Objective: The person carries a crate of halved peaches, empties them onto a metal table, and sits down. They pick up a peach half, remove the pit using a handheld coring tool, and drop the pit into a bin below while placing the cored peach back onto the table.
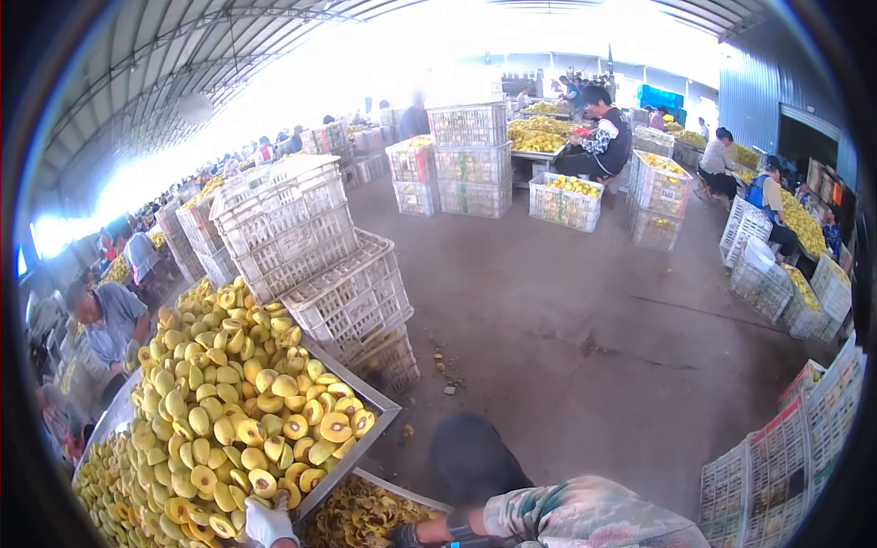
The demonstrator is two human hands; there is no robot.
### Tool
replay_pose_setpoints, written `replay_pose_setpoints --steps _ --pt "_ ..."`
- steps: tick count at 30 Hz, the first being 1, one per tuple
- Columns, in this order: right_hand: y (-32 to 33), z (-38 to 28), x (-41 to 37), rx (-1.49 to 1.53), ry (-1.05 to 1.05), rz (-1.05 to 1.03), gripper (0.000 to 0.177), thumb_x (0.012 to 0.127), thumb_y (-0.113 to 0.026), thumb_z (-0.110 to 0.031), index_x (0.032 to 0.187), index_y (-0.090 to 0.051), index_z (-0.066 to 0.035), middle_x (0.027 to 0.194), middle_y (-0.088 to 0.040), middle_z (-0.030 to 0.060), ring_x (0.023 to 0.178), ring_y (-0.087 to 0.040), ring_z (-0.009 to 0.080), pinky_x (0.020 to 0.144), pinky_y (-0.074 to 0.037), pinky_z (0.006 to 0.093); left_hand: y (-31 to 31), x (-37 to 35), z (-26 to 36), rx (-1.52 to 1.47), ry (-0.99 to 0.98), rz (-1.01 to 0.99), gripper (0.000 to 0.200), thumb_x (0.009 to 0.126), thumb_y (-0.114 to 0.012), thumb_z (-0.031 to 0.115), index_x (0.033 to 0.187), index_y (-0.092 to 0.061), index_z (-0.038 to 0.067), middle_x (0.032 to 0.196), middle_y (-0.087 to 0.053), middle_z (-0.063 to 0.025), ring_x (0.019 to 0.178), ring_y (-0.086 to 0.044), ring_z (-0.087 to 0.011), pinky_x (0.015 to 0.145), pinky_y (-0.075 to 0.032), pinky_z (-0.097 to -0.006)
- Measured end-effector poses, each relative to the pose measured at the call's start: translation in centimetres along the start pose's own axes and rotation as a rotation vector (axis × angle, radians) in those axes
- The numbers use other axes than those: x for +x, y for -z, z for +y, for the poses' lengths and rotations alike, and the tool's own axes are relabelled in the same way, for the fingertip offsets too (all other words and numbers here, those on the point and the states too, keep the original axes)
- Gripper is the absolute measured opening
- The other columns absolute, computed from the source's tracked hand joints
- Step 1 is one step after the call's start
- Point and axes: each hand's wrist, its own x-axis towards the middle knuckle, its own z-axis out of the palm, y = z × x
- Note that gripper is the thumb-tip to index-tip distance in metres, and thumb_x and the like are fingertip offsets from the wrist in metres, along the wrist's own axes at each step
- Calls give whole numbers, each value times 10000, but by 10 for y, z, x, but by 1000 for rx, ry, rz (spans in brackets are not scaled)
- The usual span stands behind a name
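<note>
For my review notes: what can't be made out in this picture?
All in the head view:
Left hand: cut off by the bottom edge; whether it grips a fruit half is unclear.
Right hand: mostly beyond the bottom edge; anything held is out of sight.
Lower container's scraps: partly hidden by the metal tray, then cut off at the bottom.
Distant workers: too small, washed out by glare.

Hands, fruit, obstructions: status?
Left hand at heaped fruit on metal tray. Right hand by lower bin. Both grips unclear. Stacked crates beyond, not blocking.
</note>
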Motion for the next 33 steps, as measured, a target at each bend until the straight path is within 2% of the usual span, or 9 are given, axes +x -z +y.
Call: replay_pose_setpoints --steps 9,11,12,13,14,18,22,26,33 --pt "-3 2 -6 47 8 -110 386 873 -477 -268 1212 -421 -92 1163 -435 184 996 -449 292 901 -344 388 -58 9 -23 -111 4 176 666 634 -757 414 1089 -498 1 1058 -548 -226 979 -529 -386 843 -438 -434" --pt "-4 8 -9 25 38 -154 419 868 -480 -274 1241 -413 -95 1195 -436 189 1026 -456 296 921 -342 387 -13 7 -5 -282 105 -74 718 689 -701 401 1189 -470 -59 1184 -516 -248 1100 -499 -340 933 -394 -397" --pt "-9 8 -11 0 43 -192 435 866 -482 -277 1255 -409 -97 1211 -437 191 1041 -460 299 931 -341 386 43 -7 -37 -521 313 -563 725 697 -696 389 1207 -453 -66 1220 -492 -254 1134 -480 -340 966 -368 -387" --pt "-3 6 -16 -15 23 -218 452 864 -484 -281 1269 -405 -99 1228 -437 194 1056 -463 301 942 -340 385 -19 7 -15 -298 52 1 720 695 -701 382 1219 -453 -44 1220 -496 -240 1122 -489 -343 951 -384 -391" --pt "-2 2 -15 -37 -1 -247 468 861 -486 -284 1284 -401 -100 1244 -438 197 1071 -467 303 952 -340 385 -11 5 -12 -356 -40 50 709 699 -698 384 1226 -453 -24 1216 -497 -235 1093 -508 -349 925 -405 -388" --pt "12 -27 -19 -183 -72 -285 525 831 -538 -325 1284 -413 -91 1249 -456 209 1084 -487 285 942 -356 388 -20 21 -25 -475 77 -153 609 687 -718 278 1235 -471 183 1044 -543 -252 969 -546 -379 826 -461 -402" --pt "13 -38 -22 193 -347 -109 382 824 -547 -275 1142 -503 -68 1055 -548 178 995 -534 248 789 -433 355 -31 28 -31 -475 66 -105 542 709 -682 176 1212 -487 131 999 -562 -216 860 -600 -308 749 -494 -359" --pt "16 -53 -32 -6 -39 6 285 845 -495 -194 1081 -543 -42 1010 -555 147 997 -528 255 794 -438 360 -2 11 -30 -1567 340 -83 375 764 -488 -4 1137 -516 28 968 -582 -114 724 -620 -179 552 -509 -264" --pt "38 -96 -30 508 166 119 291 834 -543 -196 1080 -540 -42 936 -577 106 904 -558 267 792 -450 371 28 -46 -15 -2337 144 -406 381 838 -487 200 1195 -441 76 1135 -530 -133 944 -553 -270 672 -480 -351"
